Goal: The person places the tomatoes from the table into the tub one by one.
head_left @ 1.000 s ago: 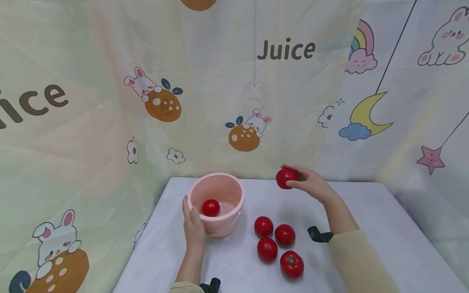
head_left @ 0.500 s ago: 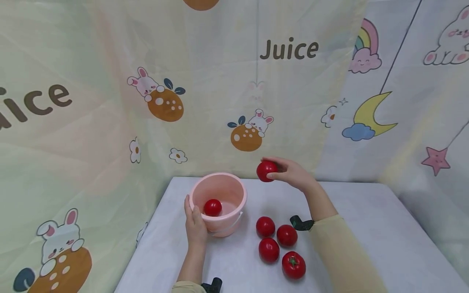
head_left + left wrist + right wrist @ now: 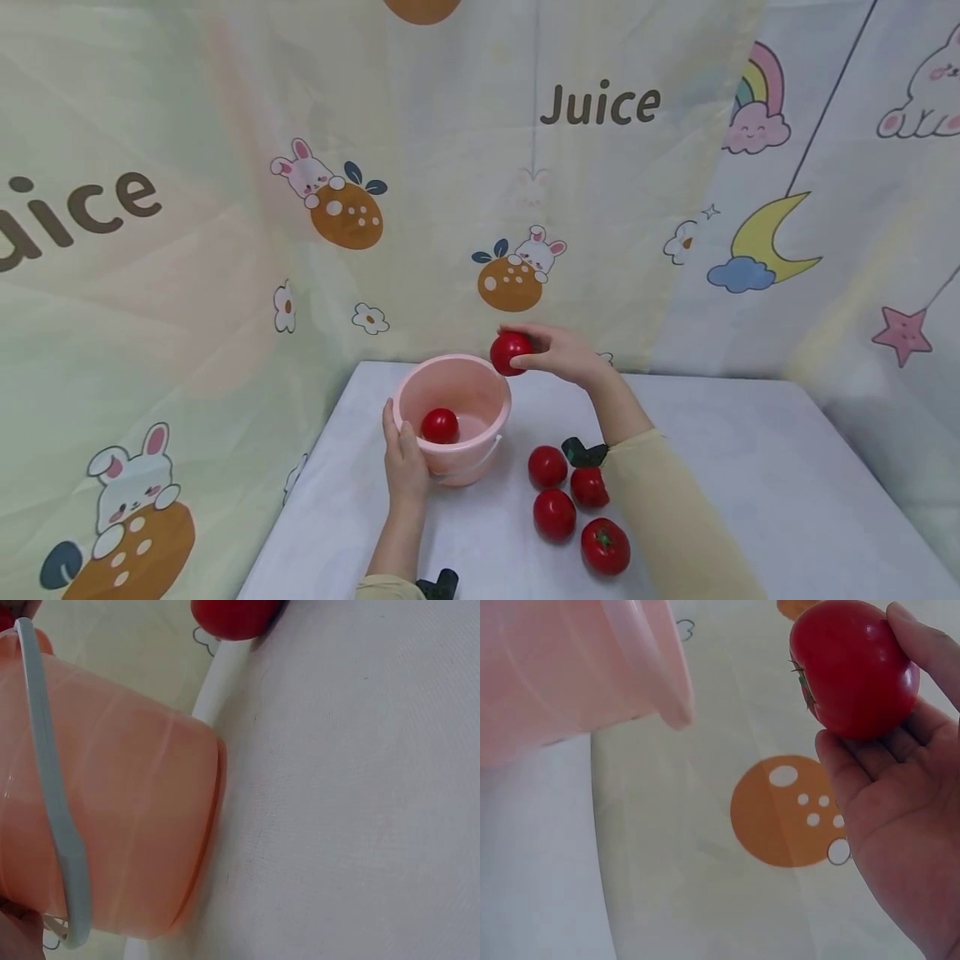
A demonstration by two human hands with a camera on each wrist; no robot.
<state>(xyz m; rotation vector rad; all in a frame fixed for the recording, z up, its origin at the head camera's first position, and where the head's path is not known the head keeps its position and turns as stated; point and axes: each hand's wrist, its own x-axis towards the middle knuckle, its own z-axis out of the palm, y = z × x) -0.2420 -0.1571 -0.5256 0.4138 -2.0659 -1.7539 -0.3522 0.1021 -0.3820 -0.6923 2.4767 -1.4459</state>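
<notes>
A pink bucket (image 3: pixel 459 457) with a pale handle (image 3: pixel 56 780) stands on the table. My left hand (image 3: pixel 407 471) holds it at its near left side, thumb and fingers against the wall below the rim. One tomato (image 3: pixel 440 426) lies inside the bucket. Just above the bucket's right rim, my right hand (image 3: pixel 561 358) grips another red tomato (image 3: pixel 509 355) between thumb and fingers. Its green stem end (image 3: pixel 804 684) faces the bucket in the right wrist view. Right of the bucket sit several loose tomatoes (image 3: pixel 555 515), one partly covered by the right wrist's black strap piece.
The white-covered table (image 3: pixel 750 500) extends to the right, and its far edge meets a printed cloth backdrop (image 3: pixel 420 208). A tomato with green stem (image 3: pixel 605 547) is nearest the table's front among the loose ones. The right forearm passes beside them.
My right hand has carried its tomato leftward, from over the table's far side to the bucket's right rim. The left hand keeps its hold on the bucket. The head view has shifted slightly.
</notes>
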